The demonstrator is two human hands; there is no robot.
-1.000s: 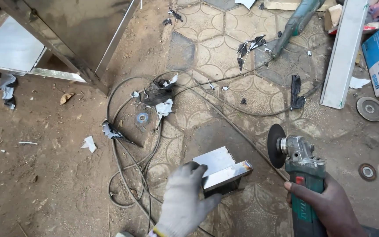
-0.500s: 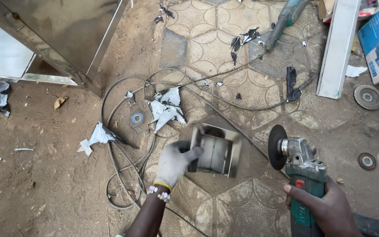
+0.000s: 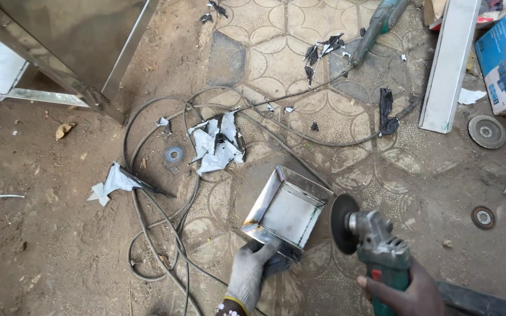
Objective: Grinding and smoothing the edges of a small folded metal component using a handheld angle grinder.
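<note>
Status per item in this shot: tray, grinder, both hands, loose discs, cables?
metal tray: open side up, empty, near edge lifted off the paving
left hand: gloved, grip on tray's near edge
right hand: bare, grip on grinder body
angle grinder: disc beside tray, contact unclear
loose discs: flat on ground
cables: tangled, slack

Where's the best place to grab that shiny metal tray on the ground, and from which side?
Probably by the near rim of the metal tray, coming from below, where the gloved left hand already holds it. Its open face is up, and the grinder sits at its right side.
</note>
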